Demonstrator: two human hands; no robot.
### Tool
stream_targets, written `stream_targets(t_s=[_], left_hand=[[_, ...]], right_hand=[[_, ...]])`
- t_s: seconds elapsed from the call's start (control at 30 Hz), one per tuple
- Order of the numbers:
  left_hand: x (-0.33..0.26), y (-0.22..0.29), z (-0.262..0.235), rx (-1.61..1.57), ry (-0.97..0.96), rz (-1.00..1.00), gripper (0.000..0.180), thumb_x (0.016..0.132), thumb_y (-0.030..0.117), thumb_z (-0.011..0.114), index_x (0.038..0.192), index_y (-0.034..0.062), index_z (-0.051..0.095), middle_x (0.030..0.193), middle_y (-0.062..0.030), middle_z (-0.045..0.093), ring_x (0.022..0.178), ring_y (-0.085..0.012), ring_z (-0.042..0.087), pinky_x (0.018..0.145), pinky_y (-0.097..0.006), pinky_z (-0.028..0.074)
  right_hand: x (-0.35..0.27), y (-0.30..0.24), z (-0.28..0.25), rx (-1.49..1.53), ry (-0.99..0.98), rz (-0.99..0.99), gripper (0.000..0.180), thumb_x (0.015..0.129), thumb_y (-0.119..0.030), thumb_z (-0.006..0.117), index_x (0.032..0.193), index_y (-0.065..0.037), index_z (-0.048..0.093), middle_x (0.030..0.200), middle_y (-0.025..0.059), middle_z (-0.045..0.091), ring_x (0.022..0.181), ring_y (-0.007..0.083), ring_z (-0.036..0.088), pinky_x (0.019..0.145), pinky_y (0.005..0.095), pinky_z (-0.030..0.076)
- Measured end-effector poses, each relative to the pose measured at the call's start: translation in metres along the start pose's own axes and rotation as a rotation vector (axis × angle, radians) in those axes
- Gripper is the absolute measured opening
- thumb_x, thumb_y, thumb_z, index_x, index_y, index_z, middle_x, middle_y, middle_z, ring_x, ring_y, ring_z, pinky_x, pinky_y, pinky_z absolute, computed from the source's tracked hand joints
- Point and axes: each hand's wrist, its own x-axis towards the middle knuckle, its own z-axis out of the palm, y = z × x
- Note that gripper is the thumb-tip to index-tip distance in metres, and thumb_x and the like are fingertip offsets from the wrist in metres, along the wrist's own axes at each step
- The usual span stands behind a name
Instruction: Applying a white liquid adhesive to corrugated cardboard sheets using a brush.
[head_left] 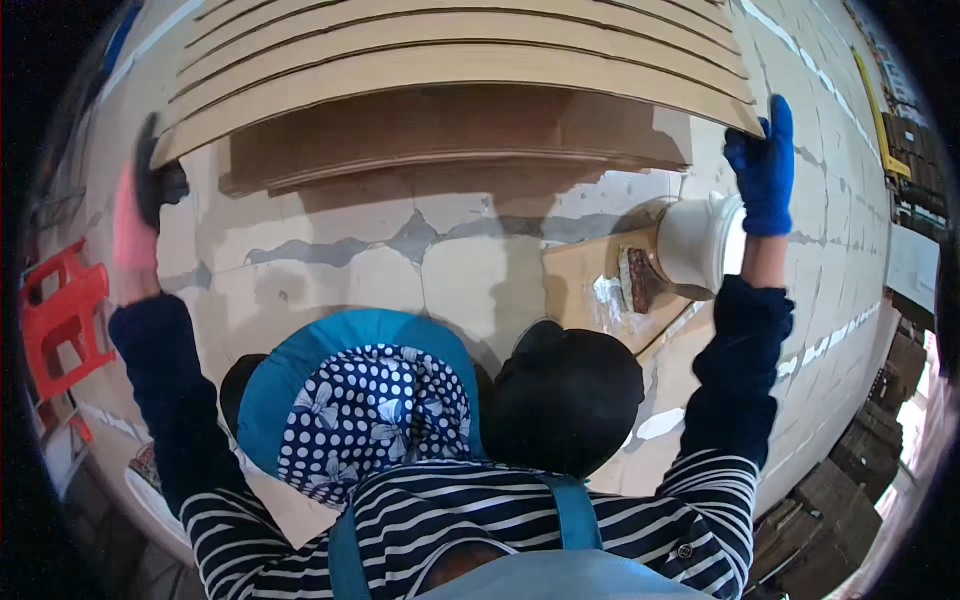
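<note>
Several flat brown cardboard sheets lie in a staggered stack, their long edges fanned toward me. My left hand, in a dark and pink glove, is closed at the left corner of the nearest sheet. At its right corner my right hand, in a blue glove, has its fingers curled at the edge and one digit pointing up along the side. Beneath the overhanging edge sits a lower pile of cardboard, partly in shadow.
To the right, a white bucket stands beside a brush-like thing on a cardboard piece. A red plastic stool is at the far left. Dark stacked material lines the right side. The tiled floor has grey patches.
</note>
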Motion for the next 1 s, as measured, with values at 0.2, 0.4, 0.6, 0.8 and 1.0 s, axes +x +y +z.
stream_targets(t_s=[0.2, 0.4, 0.6, 0.8, 1.0], left_hand=[[0.025, -0.07, 0.099, -0.45, 0.668, 0.466, 0.041, 0.093, 0.03, 0.038, 0.121, 0.0002, 0.043, 0.11, -0.0115, 0.053, 0.101, -0.02, 0.052, 0.084, -0.031, 0.043], [0.021, -0.014, 0.103, -0.765, 0.729, 0.134, 0.035, 0.092, 0.027, 0.039, 0.113, 0.0026, 0.053, 0.104, -0.013, 0.059, 0.092, -0.0244, 0.057, 0.08, -0.032, 0.045], [0.054, -0.008, 0.105, 0.186, 0.911, 0.024, 0.033, 0.089, 0.024, 0.039, 0.098, -0.002, 0.058, 0.095, -0.0243, 0.058, 0.086, -0.0394, 0.055, 0.075, -0.039, 0.043], [0.052, 0.004, 0.106, 0.211, 0.908, 0.053, 0.034, 0.089, 0.025, 0.038, 0.098, -0.0008, 0.058, 0.093, -0.0232, 0.059, 0.09, -0.039, 0.054, 0.074, -0.04, 0.043], [0.053, -0.023, 0.047, 0.572, 0.579, 0.238, 0.036, 0.089, 0.028, 0.037, 0.102, -0.0011, 0.056, 0.093, -0.0232, 0.058, 0.087, -0.0391, 0.054, 0.073, -0.04, 0.043]], right_hand=[[0.019, 0.049, 0.09, 0.472, 0.64, -0.094, 0.033, 0.088, -0.02, 0.05, 0.114, 0.0, 0.05, 0.089, 0.0095, 0.061, 0.074, 0.0214, 0.06, 0.07, 0.0343, 0.048], [0.018, 0.037, 0.092, 0.475, 0.726, -0.061, 0.028, 0.087, -0.023, 0.053, 0.073, 0.0, 0.057, 0.069, 0.0062, 0.059, 0.06, 0.0125, 0.048, 0.055, 0.0306, 0.041], [0.041, 0.015, 0.091, 0.095, 0.662, 0.222, 0.042, 0.087, -0.034, 0.05, 0.062, 0.0, 0.055, 0.06, 0.0154, 0.057, 0.049, 0.0216, 0.046, 0.05, 0.0364, 0.037], [0.044, 0.021, 0.091, 0.05, 0.698, 0.12, 0.049, 0.087, -0.041, 0.046, 0.059, -0.002, 0.054, 0.06, 0.0212, 0.054, 0.053, 0.0365, 0.048, 0.051, 0.0421, 0.038], [0.047, 0.019, 0.071, 0.17, 0.581, 0.056, 0.047, 0.087, -0.039, 0.047, 0.061, -0.002, 0.057, 0.062, 0.0211, 0.056, 0.052, 0.0352, 0.049, 0.052, 0.0422, 0.039]])
